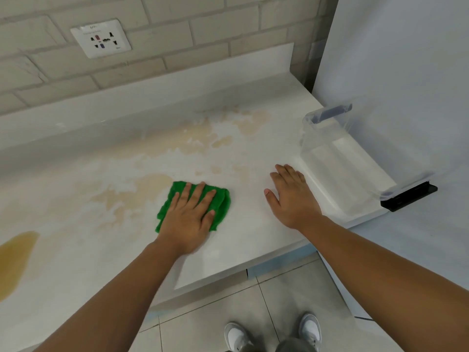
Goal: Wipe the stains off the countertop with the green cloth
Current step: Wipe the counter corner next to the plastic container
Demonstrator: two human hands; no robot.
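A folded green cloth (pixel 220 202) lies flat on the white countertop (pixel 243 232). My left hand (pixel 189 218) presses down on it with the fingers spread over the cloth. Pale brown smeared stains (pixel 195 138) spread across the counter behind and to the left of the cloth. A darker yellow-brown puddle (pixel 15 255) sits at the far left edge. My right hand (pixel 291 196) rests flat on the bare counter to the right of the cloth, fingers apart, holding nothing.
A clear plastic box (pixel 340 158) with dark latches stands at the counter's right end, just right of my right hand. A tall white appliance (pixel 406 72) rises beside it. A brick wall with a socket (pixel 101 38) lies behind. The counter's front edge runs below my wrists.
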